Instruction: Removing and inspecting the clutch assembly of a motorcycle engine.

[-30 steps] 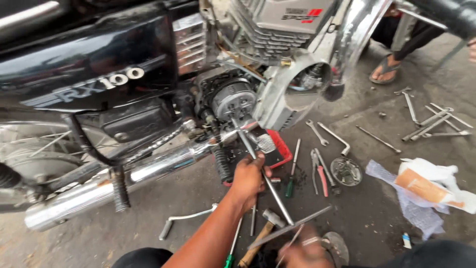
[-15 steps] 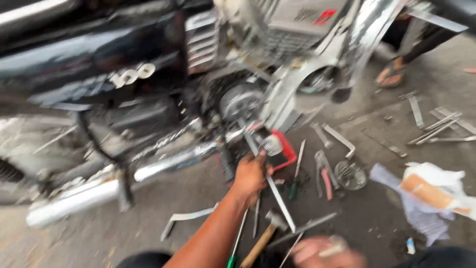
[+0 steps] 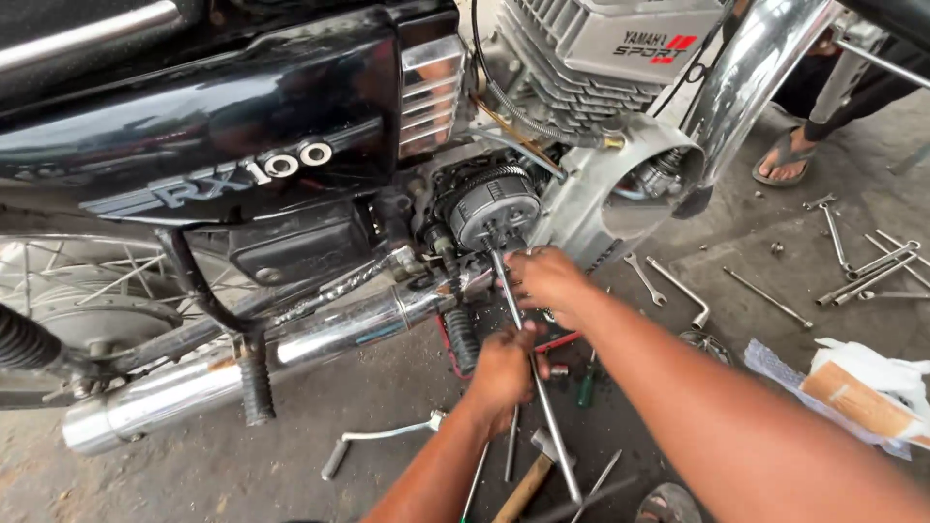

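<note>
**Two hands on a long steel rod at the clutch of a black motorcycle**

Nearest to the camera, below the clutch, a wooden-handled hammer [image 3: 523, 487] lies on the concrete floor [image 3: 291, 475] among thin loose tools. Just above it, the left hand [image 3: 504, 373] is closed in a fist around the middle of a long steel rod [image 3: 528, 363]. The rod goes from the floor side up to the centre of the clutch [image 3: 492, 205]. Higher on the rod, just under the clutch, the right hand [image 3: 547, 281] pinches it with curled fingers; how firm the grip is, I cannot tell.

Left of the clutch and lower, a chrome exhaust pipe [image 3: 291, 344] runs along the motorcycle, and a kick lever [image 3: 383, 444] lies on the floor below it. Right of the clutch, several spanners [image 3: 867, 261] are scattered on the floor, and a crumpled white bag [image 3: 867, 383] is near them. Above the clutch is the finned grey engine cylinder [image 3: 581, 58]. Far to the right of the clutch, a foot in a sandal [image 3: 787, 160] of another person stands on the floor.
</note>
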